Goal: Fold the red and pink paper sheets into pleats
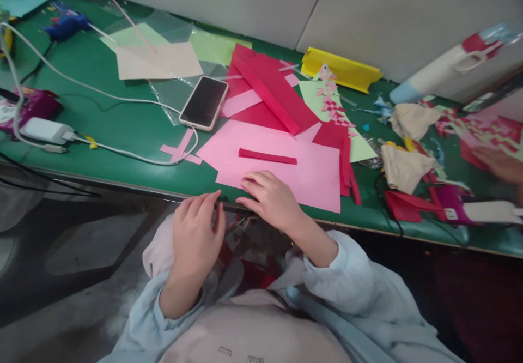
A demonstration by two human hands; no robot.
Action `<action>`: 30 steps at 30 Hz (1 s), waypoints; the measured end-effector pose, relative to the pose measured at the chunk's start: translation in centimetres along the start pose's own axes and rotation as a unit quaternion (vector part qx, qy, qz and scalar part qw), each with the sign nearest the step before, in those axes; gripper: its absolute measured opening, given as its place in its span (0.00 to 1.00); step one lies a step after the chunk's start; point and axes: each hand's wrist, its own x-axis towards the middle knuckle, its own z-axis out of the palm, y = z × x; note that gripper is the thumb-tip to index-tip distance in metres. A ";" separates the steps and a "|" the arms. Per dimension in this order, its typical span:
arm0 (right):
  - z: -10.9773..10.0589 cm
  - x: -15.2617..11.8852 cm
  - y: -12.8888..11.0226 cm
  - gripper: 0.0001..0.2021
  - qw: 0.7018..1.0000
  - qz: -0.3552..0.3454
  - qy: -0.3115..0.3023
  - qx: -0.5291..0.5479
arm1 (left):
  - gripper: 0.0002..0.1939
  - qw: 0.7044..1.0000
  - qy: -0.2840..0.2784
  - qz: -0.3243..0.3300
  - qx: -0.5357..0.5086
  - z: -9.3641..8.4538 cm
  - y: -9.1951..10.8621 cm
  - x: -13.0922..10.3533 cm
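Note:
My left hand [196,233] is at the front edge of the green table [134,137], fingers extended and holding nothing that I can see. Beside it, my right hand [273,200] rests over the near edge of a pink paper sheet [314,175], its fingers apart and nothing visible between them. On that sheet, just beyond my right fingertips, lies a folded red paper strip [267,156]. Red paper sheets [300,104] spread behind the pink one, with a long folded red piece [265,93] across them. A pink paper cross [182,147] lies to the left.
A phone [204,101] with a white cable lies behind the cross. At the left are a blue glue gun [67,23] and a white charger [47,130]. A tilted bottle [443,66] leans at the back right. Another person's hand [500,164] touches woven paper at the far right.

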 end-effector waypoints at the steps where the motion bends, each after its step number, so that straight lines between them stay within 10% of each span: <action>1: 0.0 -0.1 0.0 0.16 1.000 -0.001 0.001 0.000 | 0.13 1.000 -0.002 -0.004 0.001 0.0 -0.1 -0.1; 30: -0.2 1.9 -1.6 0.14 0.985 0.049 -0.071 -0.147 | 0.24 1.000 -0.011 -0.022 -0.005 1.6 -0.2 1.2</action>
